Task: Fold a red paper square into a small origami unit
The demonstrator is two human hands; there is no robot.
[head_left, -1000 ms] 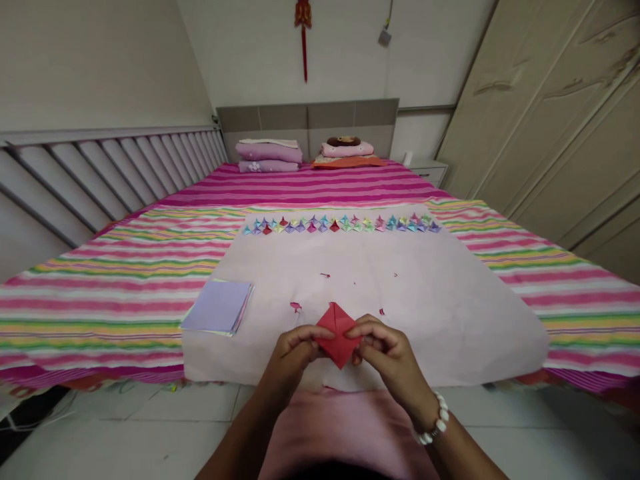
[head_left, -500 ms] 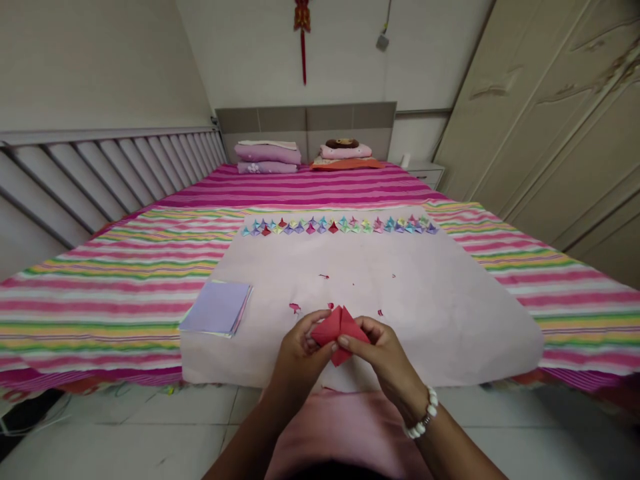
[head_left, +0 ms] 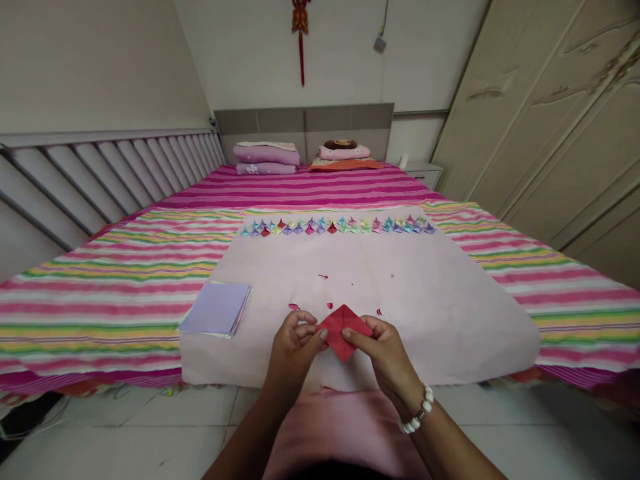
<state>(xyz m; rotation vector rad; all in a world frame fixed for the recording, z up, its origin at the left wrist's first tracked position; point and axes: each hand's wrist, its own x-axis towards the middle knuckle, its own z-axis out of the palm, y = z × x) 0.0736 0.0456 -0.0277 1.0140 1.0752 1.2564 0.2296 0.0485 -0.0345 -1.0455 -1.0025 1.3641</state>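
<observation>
Both hands lowered; one red paper [head_left: 343,331] pinched; two hands.

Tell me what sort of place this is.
Most likely a home bedroom: a bed with a striped cover, folded pillows at the headboard, and a wardrobe along one wall.

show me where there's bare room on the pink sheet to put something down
The widest bare stretch of the pink sheet lies right of the hands, below the row of folded paper shapes. The middle is bare except for tiny red scraps. The left holds the paper stack; the near edge is crowded by both hands.
</observation>
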